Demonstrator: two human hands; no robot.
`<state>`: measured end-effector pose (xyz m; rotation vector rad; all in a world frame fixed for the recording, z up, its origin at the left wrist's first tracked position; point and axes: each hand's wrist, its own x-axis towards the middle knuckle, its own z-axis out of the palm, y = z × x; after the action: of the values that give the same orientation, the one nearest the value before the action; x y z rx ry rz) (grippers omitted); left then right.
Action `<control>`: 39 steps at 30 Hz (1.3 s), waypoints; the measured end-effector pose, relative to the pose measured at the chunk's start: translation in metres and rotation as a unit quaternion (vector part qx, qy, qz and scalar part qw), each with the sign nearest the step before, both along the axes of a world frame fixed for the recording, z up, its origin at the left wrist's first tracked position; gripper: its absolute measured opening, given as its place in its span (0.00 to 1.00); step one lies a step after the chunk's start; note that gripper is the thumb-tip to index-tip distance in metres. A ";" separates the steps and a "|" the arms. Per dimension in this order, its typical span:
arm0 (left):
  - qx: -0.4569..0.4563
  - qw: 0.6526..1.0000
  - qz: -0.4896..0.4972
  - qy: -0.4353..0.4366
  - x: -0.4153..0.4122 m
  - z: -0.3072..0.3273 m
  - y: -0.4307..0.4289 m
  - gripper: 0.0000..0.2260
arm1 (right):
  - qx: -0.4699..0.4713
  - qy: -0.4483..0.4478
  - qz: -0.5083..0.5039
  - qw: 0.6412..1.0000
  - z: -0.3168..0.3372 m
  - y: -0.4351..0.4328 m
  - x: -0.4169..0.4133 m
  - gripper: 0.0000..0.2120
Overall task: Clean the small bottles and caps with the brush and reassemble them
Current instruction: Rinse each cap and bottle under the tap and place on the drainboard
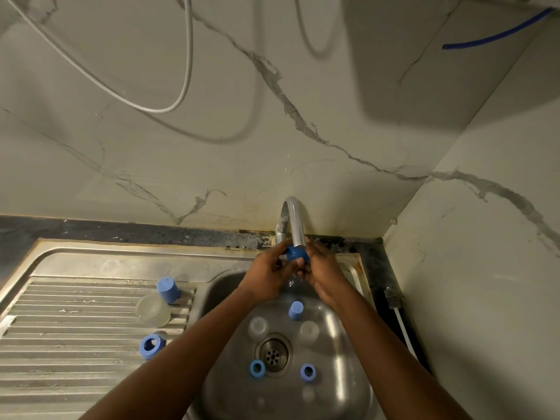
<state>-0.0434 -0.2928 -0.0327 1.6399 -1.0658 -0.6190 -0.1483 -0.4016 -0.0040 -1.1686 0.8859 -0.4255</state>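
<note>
Under the tap (295,222), left hand (266,274) and right hand (324,274) grip one blue cap (295,253), fingers (282,248) curled — rinsing, it seems. Bottles (309,330) in sink (339,344) loose — nothing reassembled.

1. The left hand (266,274) and right hand (322,274) are filling the space under the tap (292,219), both gripping a blue cap (295,253) right at the spout's mouth.
2. The two forearms are slanting in over the basin (224,298), blocking its front corners. A gap is lying open between them, above the drain (273,354).
3. On the basin floor an upright cap (295,310), two bottles (258,325) (309,330) and two rings (257,368) (308,372) are circling the drain, leaving only narrow lanes.
4. On the drainboard (75,328) a tall cap (167,289), a clear bottle (153,309) and a ring cap (150,346) are crowding the basin side. The ribbed left part is lying open.
5. The side wall (469,268) is hemming in the right counter strip, where a cord (403,328) is lying.
</note>
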 end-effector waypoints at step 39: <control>0.222 0.926 0.003 -0.307 0.005 0.027 0.019 0.36 | -0.187 0.064 0.087 0.976 -0.013 -0.007 -0.017 0.28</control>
<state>-0.0385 -0.2735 -0.0056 2.3237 -1.4347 -0.3548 -0.1649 -0.4088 -0.0166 -1.6220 0.8266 -0.3870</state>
